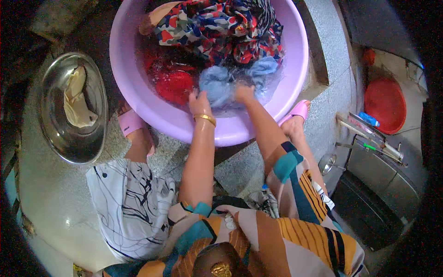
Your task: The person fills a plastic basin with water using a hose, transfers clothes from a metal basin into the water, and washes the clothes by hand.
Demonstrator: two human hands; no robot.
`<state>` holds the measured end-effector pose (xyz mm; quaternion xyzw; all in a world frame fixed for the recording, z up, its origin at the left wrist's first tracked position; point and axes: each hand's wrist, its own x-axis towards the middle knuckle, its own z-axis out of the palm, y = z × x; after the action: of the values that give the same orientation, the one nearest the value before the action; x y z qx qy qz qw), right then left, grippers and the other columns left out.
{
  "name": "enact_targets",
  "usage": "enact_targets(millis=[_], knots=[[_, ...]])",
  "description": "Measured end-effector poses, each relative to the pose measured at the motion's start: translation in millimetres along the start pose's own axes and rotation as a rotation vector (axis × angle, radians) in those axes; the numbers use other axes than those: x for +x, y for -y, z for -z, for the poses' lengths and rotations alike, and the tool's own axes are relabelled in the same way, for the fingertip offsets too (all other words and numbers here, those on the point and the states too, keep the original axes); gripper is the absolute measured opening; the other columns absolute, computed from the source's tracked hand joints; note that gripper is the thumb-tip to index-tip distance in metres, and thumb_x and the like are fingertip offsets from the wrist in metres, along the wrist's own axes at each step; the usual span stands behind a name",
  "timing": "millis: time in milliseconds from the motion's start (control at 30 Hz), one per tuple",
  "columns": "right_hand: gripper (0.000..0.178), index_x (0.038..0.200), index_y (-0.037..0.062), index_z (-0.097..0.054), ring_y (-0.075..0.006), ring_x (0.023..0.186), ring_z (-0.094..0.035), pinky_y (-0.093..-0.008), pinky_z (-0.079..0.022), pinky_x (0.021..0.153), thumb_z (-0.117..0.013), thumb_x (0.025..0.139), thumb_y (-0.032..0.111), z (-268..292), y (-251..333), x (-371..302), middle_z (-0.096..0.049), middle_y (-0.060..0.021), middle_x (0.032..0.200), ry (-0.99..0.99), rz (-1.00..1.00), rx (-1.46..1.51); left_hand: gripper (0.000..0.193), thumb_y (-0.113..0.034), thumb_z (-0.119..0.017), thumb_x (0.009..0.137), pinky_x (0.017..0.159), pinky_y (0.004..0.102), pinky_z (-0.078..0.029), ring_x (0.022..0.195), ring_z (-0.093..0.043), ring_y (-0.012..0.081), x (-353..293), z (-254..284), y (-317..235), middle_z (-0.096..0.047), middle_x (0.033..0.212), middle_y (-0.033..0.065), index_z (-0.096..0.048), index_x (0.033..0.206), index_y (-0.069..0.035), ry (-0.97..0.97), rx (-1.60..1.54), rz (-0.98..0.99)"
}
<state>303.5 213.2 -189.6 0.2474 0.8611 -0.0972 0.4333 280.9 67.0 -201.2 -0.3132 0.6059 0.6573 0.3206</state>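
Note:
A large lavender plastic tub (301,44) of water stands between my feet. Inside it, a light blue cloth (215,85) is bunched near the front wall. My left hand (200,102), with a gold bangle at the wrist, grips the cloth's near left edge. Partly in the water, my right hand (243,92) is closed on the same cloth's right side, its fingertips hidden. A red cloth (174,85) lies under water to the left of the blue one. Farther back, a camouflage-patterned garment (212,27) in red, navy and white rises above the water.
On the floor at left, a shiny oval metal basin (50,134) holds a wrung cream cloth (78,99). A red round basin (385,106) stands at far right, near a blue item (369,119) and a green-handled tool (369,146). My feet in pink slippers (130,123) flank the tub.

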Motion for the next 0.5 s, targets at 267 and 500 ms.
enact_targets(millis=[267,500], knots=[[0.055,0.115,0.0114,-0.048,-0.0325,0.100,-0.047,-0.0354,-0.036,0.086,-0.051,0.060,0.002,-3.0,2.1,-57.8,-0.051,-0.0186,0.106,-0.593,0.532,0.777,0.038,-0.028,-0.056,0.077,0.083,0.0359,-0.041,0.095,-0.050,0.0210,-8.0,-28.1,-8.4,-0.053,0.104,0.0072,-0.050,0.108,-0.008,-0.107,-0.503,0.219],[0.047,0.096,0.0149,-0.058,-0.0301,0.091,-0.045,-0.0366,-0.030,0.078,-0.054,0.049,0.022,83.2,13.9,-188.8,-0.050,-0.0137,0.090,-0.261,0.701,0.280,0.055,-0.047,-0.045,0.080,0.086,0.0391,-0.040,0.097,-0.052,0.0232,-39.6,-9.8,-52.7,-0.052,0.109,0.0085,-0.043,0.118,-0.006,0.557,-0.864,0.328]])
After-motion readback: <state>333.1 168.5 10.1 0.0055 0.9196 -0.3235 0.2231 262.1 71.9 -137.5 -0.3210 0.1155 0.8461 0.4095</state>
